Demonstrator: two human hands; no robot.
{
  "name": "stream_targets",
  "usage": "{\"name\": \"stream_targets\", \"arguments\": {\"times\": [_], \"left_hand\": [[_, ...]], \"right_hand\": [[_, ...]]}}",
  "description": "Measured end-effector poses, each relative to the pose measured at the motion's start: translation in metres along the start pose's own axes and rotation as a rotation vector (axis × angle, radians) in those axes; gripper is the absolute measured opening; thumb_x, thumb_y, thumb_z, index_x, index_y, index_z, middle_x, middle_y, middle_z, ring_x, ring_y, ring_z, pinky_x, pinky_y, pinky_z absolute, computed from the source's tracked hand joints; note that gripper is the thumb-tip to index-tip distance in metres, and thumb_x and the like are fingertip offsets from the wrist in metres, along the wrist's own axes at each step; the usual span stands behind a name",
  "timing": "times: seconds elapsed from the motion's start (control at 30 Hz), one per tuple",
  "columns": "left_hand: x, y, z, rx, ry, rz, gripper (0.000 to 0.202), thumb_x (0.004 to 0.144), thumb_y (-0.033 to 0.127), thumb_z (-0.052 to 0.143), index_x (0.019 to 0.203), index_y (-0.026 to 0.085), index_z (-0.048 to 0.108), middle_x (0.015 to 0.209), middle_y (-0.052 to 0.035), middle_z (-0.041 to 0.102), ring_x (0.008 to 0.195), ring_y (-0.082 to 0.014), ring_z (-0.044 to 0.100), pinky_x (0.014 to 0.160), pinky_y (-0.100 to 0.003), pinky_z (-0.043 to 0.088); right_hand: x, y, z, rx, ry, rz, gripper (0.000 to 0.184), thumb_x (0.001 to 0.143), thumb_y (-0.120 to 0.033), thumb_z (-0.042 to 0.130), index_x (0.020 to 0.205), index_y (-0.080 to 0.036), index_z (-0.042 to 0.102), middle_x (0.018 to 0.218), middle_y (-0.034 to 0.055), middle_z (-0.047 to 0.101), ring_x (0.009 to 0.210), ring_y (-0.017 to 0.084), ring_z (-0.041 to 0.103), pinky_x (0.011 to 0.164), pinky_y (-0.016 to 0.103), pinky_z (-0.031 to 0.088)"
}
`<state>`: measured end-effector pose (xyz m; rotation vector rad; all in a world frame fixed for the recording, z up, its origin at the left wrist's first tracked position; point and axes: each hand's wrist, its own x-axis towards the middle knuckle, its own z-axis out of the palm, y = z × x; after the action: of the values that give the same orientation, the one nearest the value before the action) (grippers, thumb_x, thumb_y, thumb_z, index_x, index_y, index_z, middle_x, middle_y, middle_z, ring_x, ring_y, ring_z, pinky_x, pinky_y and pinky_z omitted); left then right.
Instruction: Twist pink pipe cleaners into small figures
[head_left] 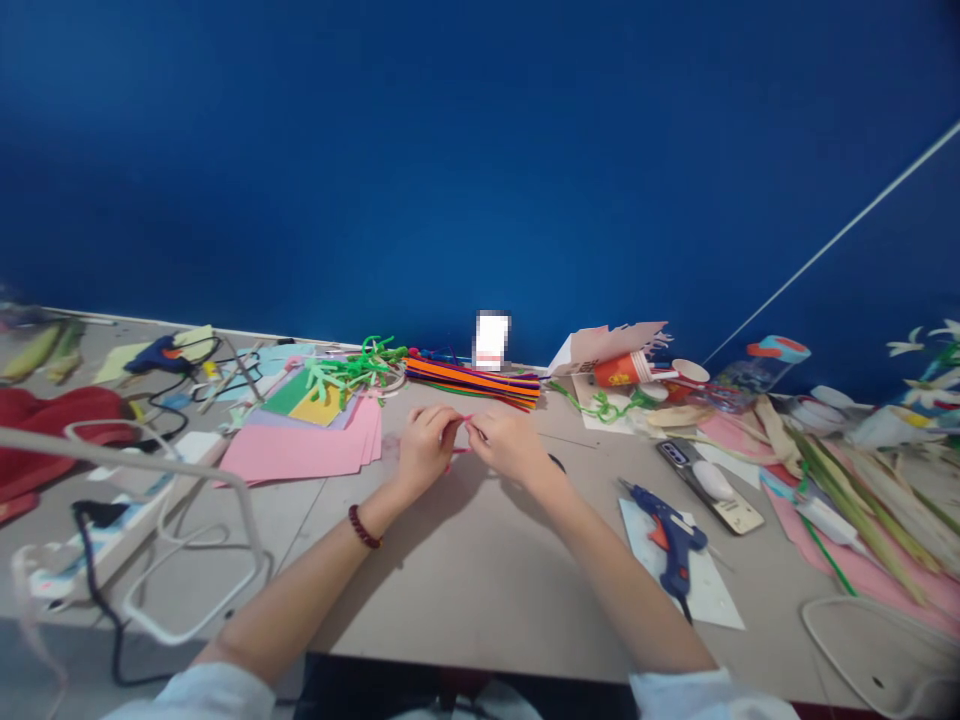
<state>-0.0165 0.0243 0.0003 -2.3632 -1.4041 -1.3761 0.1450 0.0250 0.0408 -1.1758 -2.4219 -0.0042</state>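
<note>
My left hand [427, 442] and my right hand [506, 440] meet over the middle of the table, fingertips almost together. Both pinch a thin pink pipe cleaner [460, 451], part of which loops below the fingers; most of it is hidden. A beaded bracelet circles my left wrist. Just behind the hands lies a bundle of orange, purple and black pipe cleaners [480, 378]. Bent green pipe cleaners [352, 370] are heaped to its left, on coloured paper sheets. Pink sheets [300, 445] fan out left of my left hand.
Right of my arm, a blue glue gun [675, 540] rests on white paper, near a phone [712, 485]. Paper cups [622, 370] lie at the back right. A white power strip [127, 520] with cables and another glue gun [161, 353] are on the left. A blue wall [480, 180] stands behind.
</note>
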Motion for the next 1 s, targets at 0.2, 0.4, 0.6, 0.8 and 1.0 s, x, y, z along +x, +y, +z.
{"name": "stream_targets", "arguments": {"times": [0.2,0.4,0.6,0.8,1.0], "left_hand": [[-0.003,-0.005,0.003,0.078,-0.052,0.220,0.019,0.088,0.013,0.042,0.087,0.021,0.059,0.087,-0.0037,0.068,0.080,-0.0157,0.061,0.084,-0.035,0.038],[-0.007,-0.002,0.006,0.050,-0.158,0.363,0.024,0.087,0.008,0.039,0.094,0.020,0.059,0.090,-0.0052,0.068,0.084,-0.0159,0.061,0.088,-0.035,0.039],[-0.014,0.009,0.007,-0.007,-0.074,0.422,0.023,0.086,0.008,0.042,0.094,0.022,0.059,0.091,-0.0038,0.069,0.085,-0.0145,0.061,0.088,-0.033,0.040],[-0.013,0.012,0.008,-0.072,0.109,0.236,0.012,0.085,0.013,0.048,0.087,0.020,0.056,0.082,-0.0034,0.067,0.079,-0.0155,0.061,0.081,-0.034,0.043],[-0.009,0.007,0.008,-0.094,0.173,-0.016,0.006,0.086,0.017,0.049,0.084,0.020,0.054,0.081,-0.0031,0.063,0.082,-0.0170,0.059,0.077,-0.034,0.042]], "right_hand": [[0.001,0.007,-0.015,0.004,-0.024,-0.054,0.023,0.090,-0.020,0.042,0.079,-0.016,0.062,0.079,0.0079,0.061,0.079,0.019,0.049,0.071,0.030,0.034],[0.000,0.015,-0.032,0.227,-0.168,0.018,0.024,0.086,-0.020,0.046,0.066,-0.016,0.061,0.076,0.0044,0.058,0.075,0.015,0.050,0.068,0.027,0.035],[0.000,0.040,-0.023,0.800,-0.443,0.058,0.032,0.086,-0.039,0.048,0.066,-0.016,0.056,0.068,-0.0007,0.054,0.067,0.013,0.049,0.062,0.023,0.037],[0.001,0.037,0.003,1.235,-0.459,0.214,0.031,0.077,-0.045,0.058,0.068,-0.016,0.056,0.068,0.0001,0.058,0.065,0.012,0.051,0.065,0.025,0.040],[0.007,0.021,0.039,1.439,-0.298,0.414,0.027,0.071,-0.040,0.059,0.059,-0.017,0.050,0.056,-0.0027,0.049,0.052,0.010,0.046,0.054,0.024,0.037]]}}
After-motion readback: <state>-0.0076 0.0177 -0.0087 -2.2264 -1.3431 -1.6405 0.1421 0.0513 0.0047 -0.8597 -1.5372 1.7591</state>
